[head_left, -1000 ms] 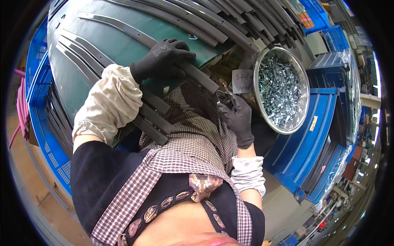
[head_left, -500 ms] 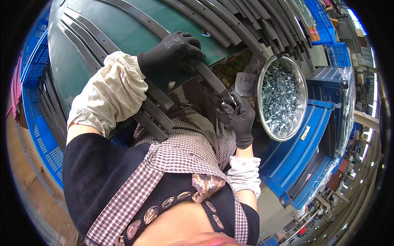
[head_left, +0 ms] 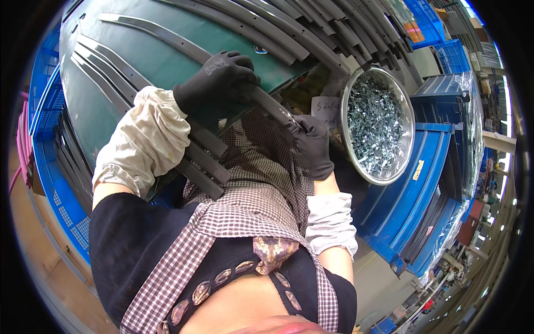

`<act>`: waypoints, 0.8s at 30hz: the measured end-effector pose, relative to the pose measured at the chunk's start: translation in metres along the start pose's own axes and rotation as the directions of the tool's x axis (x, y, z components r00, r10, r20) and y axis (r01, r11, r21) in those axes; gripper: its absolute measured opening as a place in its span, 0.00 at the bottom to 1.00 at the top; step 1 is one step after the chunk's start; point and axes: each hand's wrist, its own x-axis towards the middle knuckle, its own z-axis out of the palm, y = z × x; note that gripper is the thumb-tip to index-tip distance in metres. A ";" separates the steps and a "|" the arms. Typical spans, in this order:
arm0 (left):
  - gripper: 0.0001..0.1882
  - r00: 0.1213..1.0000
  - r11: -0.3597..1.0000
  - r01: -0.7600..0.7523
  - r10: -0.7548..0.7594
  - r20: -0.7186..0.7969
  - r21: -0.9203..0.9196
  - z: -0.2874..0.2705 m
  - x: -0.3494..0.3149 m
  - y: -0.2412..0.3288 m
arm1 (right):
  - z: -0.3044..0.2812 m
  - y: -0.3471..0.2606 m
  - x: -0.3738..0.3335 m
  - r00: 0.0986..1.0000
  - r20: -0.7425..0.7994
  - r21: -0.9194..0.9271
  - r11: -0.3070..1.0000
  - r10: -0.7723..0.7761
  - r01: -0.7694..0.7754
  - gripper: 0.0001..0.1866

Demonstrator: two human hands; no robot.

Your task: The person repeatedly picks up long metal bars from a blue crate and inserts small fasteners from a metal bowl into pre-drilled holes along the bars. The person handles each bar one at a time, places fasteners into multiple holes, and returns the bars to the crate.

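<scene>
"Now the right hand [head_left: 312,146] meets the end of the strip [head_left: 271,104]; that gap's gone, so work seems to be at the tip!"
"Gripping what?"
"Can't tell; curled fingers [head_left: 303,123] hide it. Left hand [head_left: 218,81] clasps the strip near the table [head_left: 164,64] edge."

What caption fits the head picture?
Black-gloved left hand holds a long grey strip, black-gloved right hand at its end.
</scene>
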 end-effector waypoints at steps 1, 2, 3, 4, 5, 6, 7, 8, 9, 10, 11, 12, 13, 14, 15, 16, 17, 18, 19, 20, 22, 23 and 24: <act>0.20 1.000 1.000 -0.001 0.001 -0.001 0.012 -0.001 0.001 0.000 | 0.003 0.003 -0.002 0.996 0.007 0.021 0.995 0.093 -0.093 0.12; 0.20 1.000 1.000 -0.002 0.002 -0.003 0.023 -0.001 0.002 0.001 | 0.002 0.005 -0.006 0.994 -0.018 -0.009 0.994 0.111 -0.111 0.12; 0.20 1.000 1.000 0.002 -0.002 -0.010 0.024 -0.001 0.000 0.001 | 0.003 0.002 -0.006 0.991 -0.035 -0.034 0.991 0.127 -0.128 0.12; 0.20 1.000 1.000 0.004 -0.004 -0.016 0.022 -0.001 -0.002 0.000 | -0.001 -0.016 -0.006 0.994 -0.084 -0.112 0.991 0.069 -0.078 0.12; 0.20 1.000 1.000 0.006 -0.006 -0.021 0.020 -0.001 -0.003 0.000 | -0.003 -0.027 -0.010 0.992 -0.129 -0.192 0.981 0.008 -0.033 0.13; 0.20 1.000 1.000 0.003 -0.002 -0.020 0.018 -0.001 -0.002 0.000 | -0.008 -0.025 -0.020 0.991 -0.125 -0.180 0.982 0.039 -0.062 0.13; 0.21 1.000 1.000 0.002 -0.002 -0.022 0.014 0.001 -0.002 0.000 | -0.016 -0.018 -0.034 0.991 -0.116 -0.173 0.981 0.072 -0.091 0.13; 0.21 1.000 1.000 0.003 -0.002 -0.025 0.009 0.001 -0.001 0.000 | -0.020 -0.013 -0.044 0.989 -0.106 -0.165 0.979 0.103 -0.120 0.13; 0.21 1.000 1.000 -0.004 0.004 -0.024 0.005 0.001 0.000 0.001 | -0.020 -0.012 -0.052 0.992 -0.095 -0.169 0.980 0.087 -0.102 0.12; 0.21 1.000 1.000 -0.010 0.010 -0.022 0.001 0.000 0.001 0.002 | -0.020 -0.012 -0.059 0.994 -0.083 -0.173 0.981 0.071 -0.084 0.12; 0.21 1.000 1.000 -0.016 0.016 -0.021 -0.003 0.000 0.001 0.003 | -0.021 -0.011 -0.063 0.996 -0.071 -0.177 0.982 0.054 -0.065 0.12; 0.21 0.999 1.000 -0.027 0.027 -0.022 0.003 -0.001 0.001 0.002 | -0.020 -0.012 -0.062 0.997 -0.066 -0.186 0.981 0.044 -0.055 0.12; 0.21 0.999 0.999 -0.038 0.038 -0.024 0.010 -0.001 0.000 -0.001 | -0.018 -0.014 -0.060 0.998 -0.061 -0.195 0.980 0.033 -0.044 0.12; 0.21 0.998 0.999 -0.048 0.048 -0.026 0.017 0.000 -0.001 -0.002 | -0.017 -0.015 -0.058 0.998 -0.055 -0.204 0.978 0.022 -0.033 0.11; 0.21 0.998 0.999 -0.052 0.052 -0.023 0.013 0.000 -0.001 -0.002 | -0.015 -0.015 -0.055 0.998 -0.055 -0.200 0.980 0.008 -0.019 0.11; 0.21 0.998 0.998 -0.054 0.055 -0.020 0.010 0.000 -0.001 -0.002 | -0.014 -0.015 -0.053 0.998 -0.055 -0.196 0.981 -0.006 -0.004 0.11; 0.21 0.998 0.998 -0.057 0.057 -0.018 0.007 0.000 -0.002 -0.001 | -0.013 -0.015 -0.050 0.998 -0.054 -0.192 0.981 -0.021 0.011 0.11; 0.21 0.998 0.997 -0.070 0.070 -0.005 0.033 0.000 -0.002 -0.001 | -0.014 -0.016 -0.048 0.999 -0.037 -0.223 0.974 -0.037 0.028 0.10; 0.21 0.997 0.995 -0.083 0.083 0.008 0.058 0.000 -0.003 -0.001 | -0.015 -0.019 -0.045 0.998 -0.020 -0.253 0.966 -0.053 0.046 0.09; 0.22 0.995 0.992 -0.097 0.095 0.021 0.082 0.000 -0.003 -0.001 | -0.016 -0.022 -0.042 0.998 -0.002 -0.282 0.957 -0.068 0.064 0.09; 0.21 0.993 0.988 -0.122 0.121 0.013 0.094 0.000 -0.004 -0.003 | -0.018 -0.031 -0.039 0.990 0.016 -0.410 0.902 -0.142 0.136 0.07; 0.21 0.991 0.986 -0.134 0.134 0.009 0.100 0.000 -0.004 -0.004 | -0.019 -0.036 -0.036 0.984 0.028 -0.470 0.866 -0.178 0.170 0.06; 0.20 0.992 0.987 -0.128 0.127 0.015 0.100 -0.001 -0.003 -0.003 | -0.019 -0.044 -0.032 0.983 0.050 -0.526 0.832 -0.177 0.176 0.05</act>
